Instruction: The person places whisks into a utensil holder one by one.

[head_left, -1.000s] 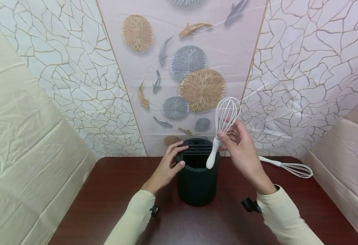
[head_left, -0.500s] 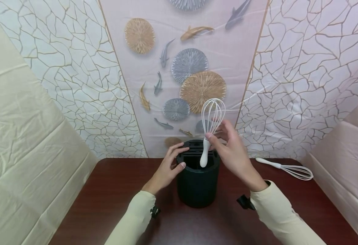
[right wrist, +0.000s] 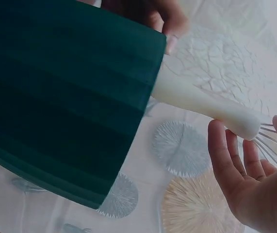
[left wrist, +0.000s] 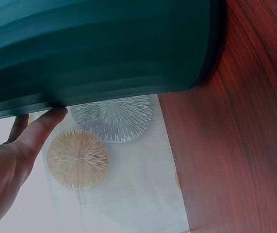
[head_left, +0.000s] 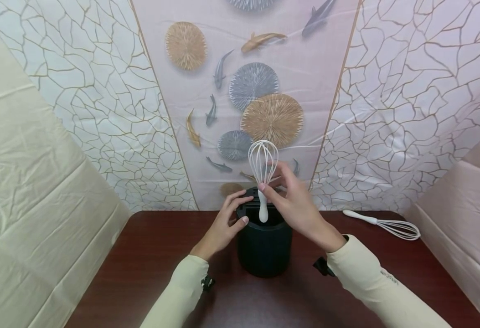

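A dark green utensil holder [head_left: 264, 253] with a slotted black insert stands upright on the table. My left hand [head_left: 222, 224] holds its left side at the rim, thumb toward the front and fingers over the top edge. My right hand [head_left: 299, 210] pinches a white whisk [head_left: 263, 205] where the wires meet the handle. The whisk is upright, wire loops up and handle down over the holder's front opening. In the right wrist view the lower end of the whisk handle [right wrist: 201, 103] is hidden behind the holder's rim.
A second white whisk [head_left: 381, 223] lies at the back right of the dark red wooden table [head_left: 162, 273]. Behind the table hangs a patterned cloth [head_left: 207, 177], with beige cloth walls on both sides.
My right hand has carried the whisk leftward and slightly down, from the holder's right side to over its opening, and the whisk has become more upright. My left hand has stayed put.
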`<state>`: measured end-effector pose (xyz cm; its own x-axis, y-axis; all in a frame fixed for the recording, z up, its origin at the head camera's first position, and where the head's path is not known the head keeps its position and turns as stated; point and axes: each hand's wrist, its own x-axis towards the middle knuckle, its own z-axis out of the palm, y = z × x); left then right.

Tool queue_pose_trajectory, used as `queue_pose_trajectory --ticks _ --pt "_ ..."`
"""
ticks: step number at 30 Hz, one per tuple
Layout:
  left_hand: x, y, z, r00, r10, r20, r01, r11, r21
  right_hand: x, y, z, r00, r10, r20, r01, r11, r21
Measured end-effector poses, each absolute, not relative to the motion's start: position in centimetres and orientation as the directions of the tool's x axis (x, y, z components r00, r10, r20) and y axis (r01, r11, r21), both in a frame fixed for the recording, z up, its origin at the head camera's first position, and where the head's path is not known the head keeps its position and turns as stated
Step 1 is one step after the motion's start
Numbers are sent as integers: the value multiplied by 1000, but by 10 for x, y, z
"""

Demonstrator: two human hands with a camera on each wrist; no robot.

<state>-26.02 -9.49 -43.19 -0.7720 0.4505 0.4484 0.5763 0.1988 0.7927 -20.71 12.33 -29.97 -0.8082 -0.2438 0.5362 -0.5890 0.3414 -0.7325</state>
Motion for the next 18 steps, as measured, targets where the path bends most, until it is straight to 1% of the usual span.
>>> queue_pose_trajectory --ticks 6,14,18 --pt "-261 -95 -433 -778 445 443 571 205 795 -208 119 -304 -768 -292 570 -638 411 -651" --pt "-261 -96 -433 -792 439 425 557 231 798 -211 114 -310 -758 -329 562 -652 398 -646" --pt "-260 -96 -434 -796 439 417 550 237 801 -213 112 -315 -769 -334 545 -639 410 -650"
